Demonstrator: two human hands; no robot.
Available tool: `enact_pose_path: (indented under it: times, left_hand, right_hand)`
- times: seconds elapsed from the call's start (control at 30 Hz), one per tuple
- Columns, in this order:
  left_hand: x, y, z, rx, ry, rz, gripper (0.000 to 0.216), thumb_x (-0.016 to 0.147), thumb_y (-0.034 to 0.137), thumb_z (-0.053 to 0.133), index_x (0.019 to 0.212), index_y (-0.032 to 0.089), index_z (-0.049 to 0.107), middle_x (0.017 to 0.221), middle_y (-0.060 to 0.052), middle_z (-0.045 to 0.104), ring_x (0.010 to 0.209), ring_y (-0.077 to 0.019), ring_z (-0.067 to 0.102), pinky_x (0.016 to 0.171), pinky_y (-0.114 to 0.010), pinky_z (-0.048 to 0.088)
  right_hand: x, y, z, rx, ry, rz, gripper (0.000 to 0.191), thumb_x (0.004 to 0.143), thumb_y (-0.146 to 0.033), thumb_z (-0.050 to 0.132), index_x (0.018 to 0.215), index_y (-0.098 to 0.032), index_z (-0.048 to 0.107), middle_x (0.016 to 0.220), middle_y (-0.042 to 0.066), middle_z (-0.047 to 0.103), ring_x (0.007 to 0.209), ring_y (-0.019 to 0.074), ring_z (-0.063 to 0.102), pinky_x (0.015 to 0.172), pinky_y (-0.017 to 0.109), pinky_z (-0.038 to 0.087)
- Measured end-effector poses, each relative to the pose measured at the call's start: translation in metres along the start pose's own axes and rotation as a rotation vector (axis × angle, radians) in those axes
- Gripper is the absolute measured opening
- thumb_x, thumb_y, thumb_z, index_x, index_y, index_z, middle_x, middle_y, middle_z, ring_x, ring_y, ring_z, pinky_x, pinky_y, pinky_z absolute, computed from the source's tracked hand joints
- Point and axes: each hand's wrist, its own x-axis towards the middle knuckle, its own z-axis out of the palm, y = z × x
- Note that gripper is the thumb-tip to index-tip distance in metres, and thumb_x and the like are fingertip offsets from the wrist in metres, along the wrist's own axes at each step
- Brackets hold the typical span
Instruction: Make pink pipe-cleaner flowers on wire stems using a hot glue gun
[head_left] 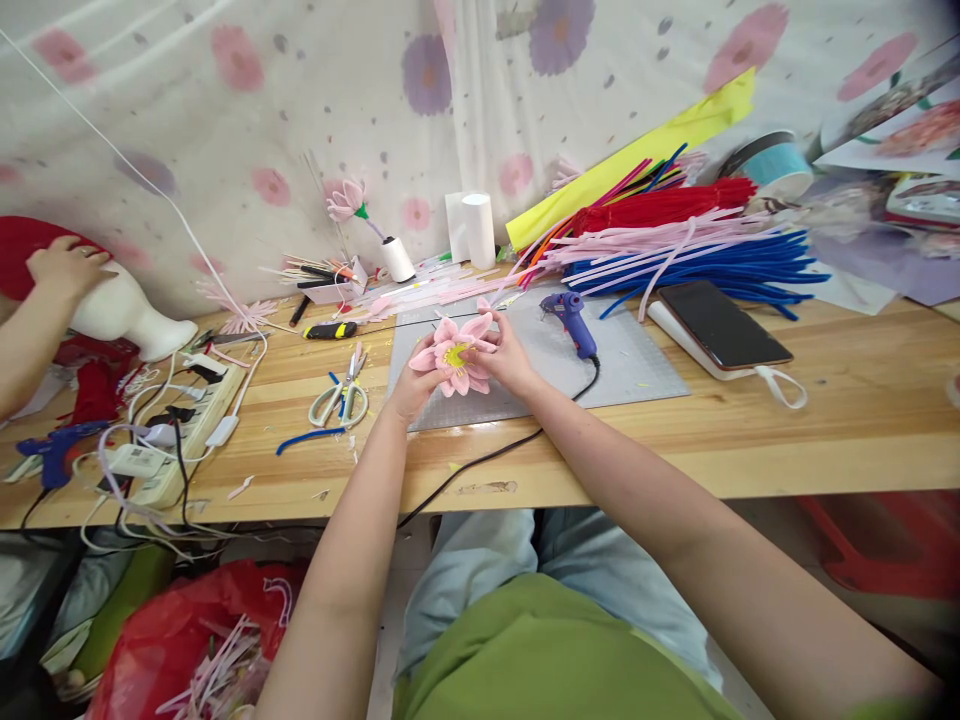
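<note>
Between my two hands is a pink pipe-cleaner flower [458, 378] with a yellow centre, its face turned up toward me. My left hand [415, 385] grips the petals on the left, thumb on top. On the other side, my right hand [508, 352] pinches the petals, with its fingers reaching toward the yellow centre. The flower is held above a grey cutting mat [517, 392]. A blue glue gun [571, 325] lies on the mat to the right of my right hand, its black cord trailing toward the table's front edge.
Scissors [341, 398] and a utility knife [330, 330] lie to the left. Bundles of blue [697, 265] and red pipe cleaners [667, 207] fill the back right, near a phone [724, 322]. A power strip [187, 435] with tangled cables sits left. Another person's hand [67, 265] touches a white foam head [127, 310].
</note>
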Motion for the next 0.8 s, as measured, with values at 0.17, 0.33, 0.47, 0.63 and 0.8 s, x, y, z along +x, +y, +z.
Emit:
enact_pose_path:
  times: [0.17,0.33,0.47,0.63,0.8]
  left_hand:
    - [0.003,-0.005,-0.003,-0.045,-0.045,0.046,0.059,0.059,0.023,0.076,0.114,0.023,0.052,0.114,-0.005,0.061,0.102,-0.0188,0.058,0.082,-0.029,0.048]
    - [0.002,-0.005,-0.006,0.032,-0.044,0.053,0.059,0.065,0.031,0.073,0.118,0.024,0.049,0.120,-0.006,0.057,0.109,-0.0196,0.055,0.088,-0.031,0.045]
    - [0.003,-0.003,-0.014,0.082,0.004,0.074,0.062,0.065,0.046,0.069,0.120,0.025,0.047,0.116,-0.008,0.058,0.101,-0.0209,0.058,0.080,-0.034,0.047]
    - [-0.010,0.013,-0.013,0.488,0.638,0.427,0.037,0.073,0.050,0.059,0.095,0.020,0.054,0.088,-0.004,0.059,0.077,-0.0128,0.056,0.069,-0.025,0.043]
    - [-0.030,0.037,0.011,1.259,0.373,0.255,0.029,0.079,0.046,0.053,0.070,0.018,0.057,0.057,0.001,0.052,0.054,-0.0107,0.046,0.056,-0.025,0.030]
  right_hand:
    - [0.002,0.000,-0.002,0.021,0.013,0.010,0.077,0.055,-0.032,0.074,0.121,-0.025,0.035,0.079,-0.003,0.062,0.074,0.0171,0.062,0.066,0.032,0.050]
    - [0.001,0.002,0.000,-0.013,0.040,-0.010,0.069,0.057,-0.032,0.073,0.116,-0.025,0.037,0.078,-0.003,0.062,0.071,0.0175,0.062,0.064,0.033,0.050]
    - [0.003,0.005,-0.003,-0.002,0.110,-0.023,0.069,0.057,-0.034,0.073,0.115,-0.025,0.036,0.083,-0.001,0.063,0.076,0.0187,0.063,0.067,0.035,0.051]
    - [0.004,0.004,-0.008,-0.017,0.171,-0.062,0.062,0.061,-0.036,0.069,0.112,-0.026,0.036,0.084,-0.001,0.062,0.075,0.0178,0.062,0.066,0.033,0.050]
    - [0.005,0.007,-0.006,-0.038,0.167,-0.065,0.059,0.058,-0.034,0.070,0.108,-0.026,0.038,0.080,-0.003,0.061,0.074,0.0173,0.061,0.068,0.034,0.050]
